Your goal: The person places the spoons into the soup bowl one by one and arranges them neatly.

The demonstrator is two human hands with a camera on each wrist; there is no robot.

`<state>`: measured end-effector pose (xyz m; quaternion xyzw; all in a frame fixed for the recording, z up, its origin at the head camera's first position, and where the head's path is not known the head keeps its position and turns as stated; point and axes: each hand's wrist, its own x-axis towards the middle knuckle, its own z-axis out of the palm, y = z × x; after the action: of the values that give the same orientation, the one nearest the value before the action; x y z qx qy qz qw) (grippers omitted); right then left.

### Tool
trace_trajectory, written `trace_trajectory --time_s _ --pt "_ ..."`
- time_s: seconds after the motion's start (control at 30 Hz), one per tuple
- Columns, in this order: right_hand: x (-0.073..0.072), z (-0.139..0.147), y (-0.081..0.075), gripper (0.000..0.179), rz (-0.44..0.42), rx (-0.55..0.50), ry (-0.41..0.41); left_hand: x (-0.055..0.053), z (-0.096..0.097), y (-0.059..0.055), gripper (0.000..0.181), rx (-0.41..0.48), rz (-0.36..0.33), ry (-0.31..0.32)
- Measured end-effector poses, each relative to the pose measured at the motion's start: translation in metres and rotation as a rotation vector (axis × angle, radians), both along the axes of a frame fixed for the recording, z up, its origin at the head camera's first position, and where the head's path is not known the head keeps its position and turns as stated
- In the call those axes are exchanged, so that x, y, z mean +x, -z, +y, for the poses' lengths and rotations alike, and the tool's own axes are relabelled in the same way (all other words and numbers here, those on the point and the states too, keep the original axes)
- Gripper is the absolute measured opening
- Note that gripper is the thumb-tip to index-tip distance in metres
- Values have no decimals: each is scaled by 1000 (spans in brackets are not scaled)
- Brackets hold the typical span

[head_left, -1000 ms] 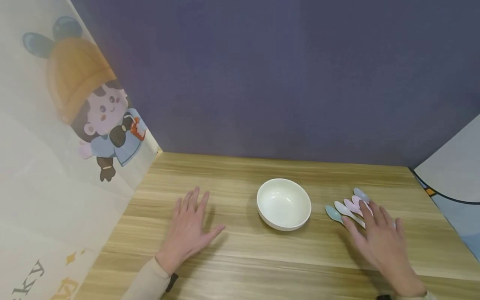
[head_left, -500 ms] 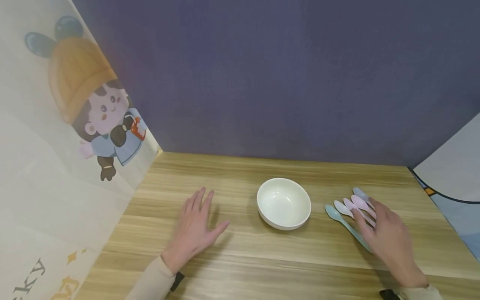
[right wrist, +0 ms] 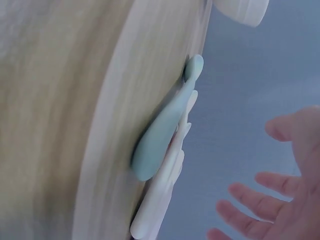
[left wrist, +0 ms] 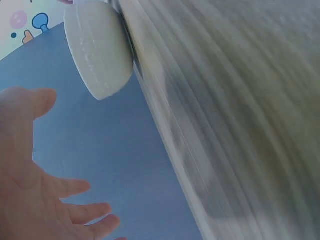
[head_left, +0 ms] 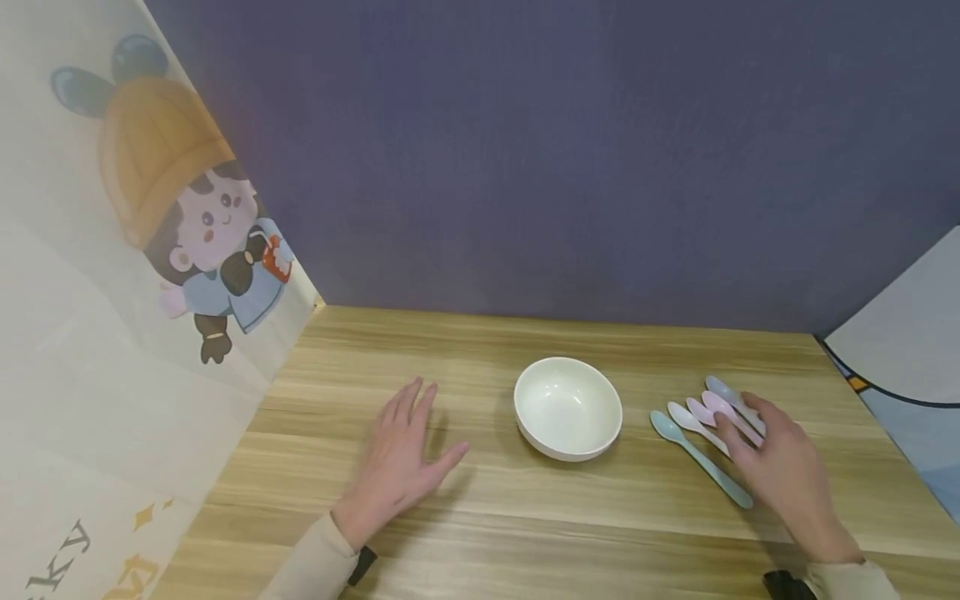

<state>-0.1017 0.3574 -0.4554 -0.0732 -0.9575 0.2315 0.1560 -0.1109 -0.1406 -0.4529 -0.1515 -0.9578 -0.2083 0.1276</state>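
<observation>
A white bowl (head_left: 567, 408) stands upright on the wooden table, with nothing inside. To its right several small spoons lie side by side in a fan: a teal spoon (head_left: 705, 462), a white spoon (head_left: 686, 418), two pink spoons and a lavender spoon (head_left: 723, 389) farthest back. My right hand (head_left: 787, 475) hovers over the handle ends and hides some of them. In the right wrist view its fingers (right wrist: 255, 202) are spread and apart from the spoons. Left of the bowl, my left hand (head_left: 397, 467) hangs above the table, fingers spread, holding nothing.
The wooden tabletop (head_left: 480, 533) meets a dark blue panel (head_left: 525, 167) at the back. A white wall with a cartoon figure (head_left: 217, 225) borders the left side. At the right, a pale panel (head_left: 900, 333) with a black edge flanks the table.
My right hand has shifted right and back off the spoons, showing the whole teal spoon. The left hand has drifted slightly right. Bowl and spoons stay put.
</observation>
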Motion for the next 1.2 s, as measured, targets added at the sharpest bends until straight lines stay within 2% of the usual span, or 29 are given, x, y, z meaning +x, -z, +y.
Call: trace_trajectory --time_s 0.2,0.37,0.53,0.7,0.83,1.0,1.2 --pt "-4 4 1 72 -17 -23 -9 0 3 -1 96 11 -1 6" --pt "-7 8 1 65 2 -25 -35 1 8 1 95 -2 0 10" --pt "-9 11 -4 65 -59 -57 -41 3 14 -1 94 5 28 32" --pt "-11 12 -6 65 -79 -65 -56 4 18 -3 93 13 6 44" --pt "-13 15 -5 62 -66 -41 -63 4 21 -3 93 19 -27 48" --pt "-17 21 -4 57 -48 29 -81 5 24 0 90 13 -35 49" --pt "-20 30 -3 59 -99 41 -89 4 29 2 89 9 -25 60"
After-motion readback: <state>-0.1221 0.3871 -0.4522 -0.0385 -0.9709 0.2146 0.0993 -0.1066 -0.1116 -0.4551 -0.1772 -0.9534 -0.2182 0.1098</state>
